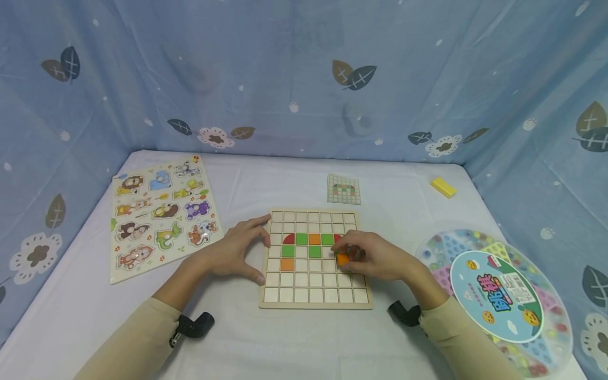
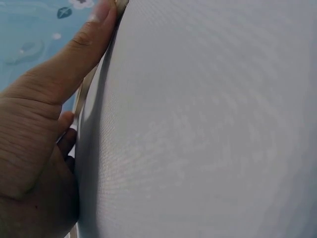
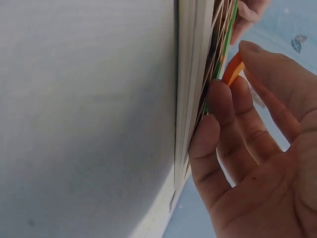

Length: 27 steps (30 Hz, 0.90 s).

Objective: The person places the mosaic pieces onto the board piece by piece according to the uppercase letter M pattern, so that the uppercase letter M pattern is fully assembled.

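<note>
The right hand (image 1: 375,257) is pinching an orange tile (image 1: 343,259) between thumb and fingertips, holding it over the right side of the grid board (image 1: 314,295), just below the row of coloured tiles. The left hand (image 1: 235,252) is lying spread and holding nothing, thumb and fingers bracing the board's left edge. To seat the tile well, it probably needs lowering flat and square into 1 cell, with the left hand steadying the board so the placed tiles are not jostled. The pattern card (image 1: 344,189) is lying beyond the board, in plain sight for checking colours. An animal puzzle (image 1: 159,214) is lying to the left, a yellow block (image 1: 443,187) far right, and a round bead tray (image 1: 503,295) near the right forearm. The fingers themselves are hiding the target cell, so I cannot tell which one it is.
</note>
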Each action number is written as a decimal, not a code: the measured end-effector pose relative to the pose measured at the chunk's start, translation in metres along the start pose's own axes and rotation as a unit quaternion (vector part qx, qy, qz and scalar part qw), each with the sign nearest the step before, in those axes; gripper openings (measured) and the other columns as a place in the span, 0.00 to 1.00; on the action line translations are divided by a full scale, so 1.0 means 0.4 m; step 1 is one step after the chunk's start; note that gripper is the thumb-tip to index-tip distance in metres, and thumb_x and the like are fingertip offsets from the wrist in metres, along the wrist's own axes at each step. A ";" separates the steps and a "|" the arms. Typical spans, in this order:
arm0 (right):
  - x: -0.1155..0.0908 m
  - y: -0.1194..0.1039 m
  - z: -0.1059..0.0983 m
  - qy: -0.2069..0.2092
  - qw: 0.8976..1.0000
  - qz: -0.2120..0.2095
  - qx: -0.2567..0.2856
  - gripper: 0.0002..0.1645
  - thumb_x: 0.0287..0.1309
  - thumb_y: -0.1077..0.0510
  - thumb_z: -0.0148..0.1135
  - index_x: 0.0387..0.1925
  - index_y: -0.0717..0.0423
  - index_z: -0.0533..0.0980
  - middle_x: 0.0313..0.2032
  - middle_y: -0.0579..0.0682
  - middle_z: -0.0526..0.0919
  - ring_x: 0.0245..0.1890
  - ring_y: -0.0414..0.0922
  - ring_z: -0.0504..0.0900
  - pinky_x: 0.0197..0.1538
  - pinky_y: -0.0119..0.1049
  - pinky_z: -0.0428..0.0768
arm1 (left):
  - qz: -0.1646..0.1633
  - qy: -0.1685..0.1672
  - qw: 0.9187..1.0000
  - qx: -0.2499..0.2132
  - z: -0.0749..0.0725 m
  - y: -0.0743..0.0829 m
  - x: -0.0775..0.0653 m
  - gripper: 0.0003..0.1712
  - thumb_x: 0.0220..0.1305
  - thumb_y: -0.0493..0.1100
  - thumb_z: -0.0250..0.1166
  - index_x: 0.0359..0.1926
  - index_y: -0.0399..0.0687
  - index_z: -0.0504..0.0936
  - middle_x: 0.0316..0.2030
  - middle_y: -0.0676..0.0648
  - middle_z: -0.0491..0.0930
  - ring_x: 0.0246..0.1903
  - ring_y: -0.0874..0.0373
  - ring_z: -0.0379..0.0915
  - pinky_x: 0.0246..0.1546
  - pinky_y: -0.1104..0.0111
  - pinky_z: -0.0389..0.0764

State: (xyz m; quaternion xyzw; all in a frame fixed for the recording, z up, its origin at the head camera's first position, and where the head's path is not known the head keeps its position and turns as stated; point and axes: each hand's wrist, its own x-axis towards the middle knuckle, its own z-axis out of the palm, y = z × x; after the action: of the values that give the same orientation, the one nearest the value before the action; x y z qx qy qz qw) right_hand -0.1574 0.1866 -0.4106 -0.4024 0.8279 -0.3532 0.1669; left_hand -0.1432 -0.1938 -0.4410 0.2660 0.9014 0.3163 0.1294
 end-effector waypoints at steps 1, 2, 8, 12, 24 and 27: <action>0.001 -0.001 0.000 -0.001 1.000 0.001 -0.005 0.21 0.61 0.60 0.72 0.55 0.55 0.79 0.44 0.44 0.82 0.38 0.45 0.79 0.41 0.35 0.82 | 0.000 0.000 1.000 -0.001 -0.001 0.001 0.000 0.44 0.32 0.70 0.83 0.50 0.65 0.74 0.82 0.48 0.46 0.79 0.40 0.44 0.73 0.35 0.47; 0.003 -0.003 0.001 -0.003 1.000 0.003 -0.009 0.21 0.61 0.60 0.72 0.55 0.54 0.79 0.44 0.44 0.82 0.38 0.46 0.79 0.41 0.35 0.82 | 0.000 0.000 1.000 -0.001 -0.001 0.002 0.001 0.44 0.32 0.70 0.84 0.50 0.64 0.74 0.82 0.48 0.46 0.79 0.40 0.44 0.73 0.35 0.47; 0.005 -0.007 0.003 -0.011 1.000 0.008 -0.025 0.19 0.62 0.60 0.72 0.54 0.53 0.79 0.43 0.43 0.82 0.36 0.46 0.78 0.41 0.35 0.81 | 0.000 0.001 1.000 -0.001 -0.001 0.004 0.001 0.44 0.32 0.69 0.84 0.50 0.64 0.75 0.82 0.47 0.46 0.79 0.39 0.44 0.73 0.35 0.48; 0.005 -0.005 0.005 -0.013 1.000 0.008 -0.025 0.18 0.62 0.59 0.72 0.53 0.52 0.80 0.44 0.42 0.82 0.36 0.46 0.78 0.41 0.35 0.81 | 0.000 0.000 1.000 0.001 -0.001 0.004 0.000 0.44 0.32 0.70 0.84 0.50 0.64 0.74 0.82 0.47 0.46 0.79 0.39 0.43 0.73 0.34 0.47; 0.006 -0.003 0.009 -0.022 0.999 0.029 -0.028 0.18 0.62 0.61 0.72 0.53 0.49 0.80 0.45 0.42 0.83 0.38 0.42 0.79 0.43 0.36 0.82 | 0.006 0.005 1.000 0.004 0.002 -0.004 -0.001 0.43 0.33 0.71 0.83 0.50 0.64 0.75 0.82 0.46 0.47 0.78 0.37 0.44 0.72 0.34 0.49; 0.005 -0.004 0.007 -0.024 0.999 0.026 -0.033 0.18 0.62 0.61 0.72 0.53 0.49 0.81 0.45 0.42 0.83 0.38 0.43 0.79 0.44 0.36 0.81 | 0.004 0.003 1.000 0.004 0.002 -0.004 0.001 0.44 0.32 0.71 0.83 0.50 0.65 0.74 0.82 0.47 0.46 0.78 0.38 0.44 0.73 0.35 0.48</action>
State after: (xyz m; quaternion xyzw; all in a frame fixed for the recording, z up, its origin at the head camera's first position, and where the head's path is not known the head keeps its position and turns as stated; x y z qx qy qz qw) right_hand -0.1563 0.1833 -0.4114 -0.3943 0.8450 -0.3116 0.1828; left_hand -0.1438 -0.1944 -0.4426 0.2691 0.9020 0.3138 0.1246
